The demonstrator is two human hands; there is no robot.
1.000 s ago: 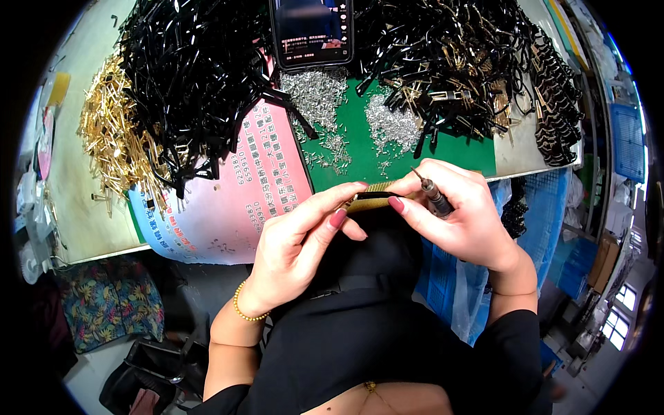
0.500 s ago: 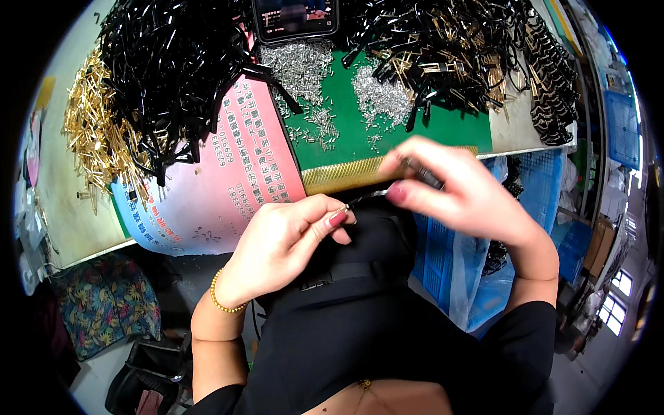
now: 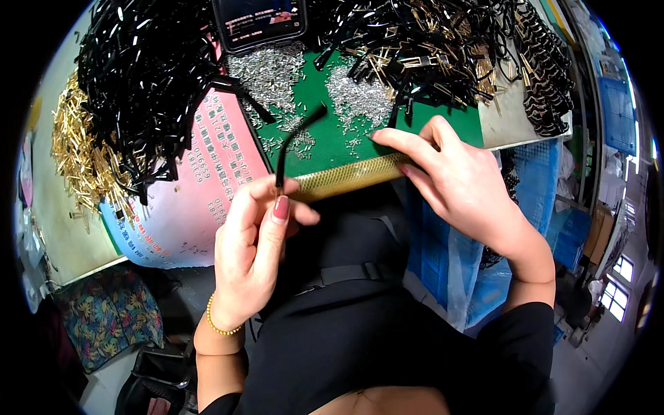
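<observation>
My left hand (image 3: 252, 238) is closed in a pinch, with thumb and fingers on the lower end of a black eyeglass temple (image 3: 282, 158). The temple stands upright, its curved tip up over the green mat. My right hand (image 3: 460, 180) is over the mat's near edge. Its index finger stretches to the loose small silver screws (image 3: 360, 97), apart from the thumb. Its other fingers are bent and partly hidden, so I cannot make out whether the dark tool seen earlier is in the palm. A second heap of silver metal pieces (image 3: 266, 76) lies to the left.
A large black pile of temples (image 3: 145, 76) with gold ends (image 3: 83, 152) covers the left. More black and gold temples (image 3: 429, 41) lie at the back right, beside patterned ones (image 3: 539, 76). A phone (image 3: 259, 24) stands at the back. A yellow mesh strip (image 3: 346, 176) edges the green mat (image 3: 443, 121).
My left hand has turned up, raising the temple upright. My right hand has left the temple and moved to the screws; the dark tool in it no longer shows. The view has shifted slightly.
</observation>
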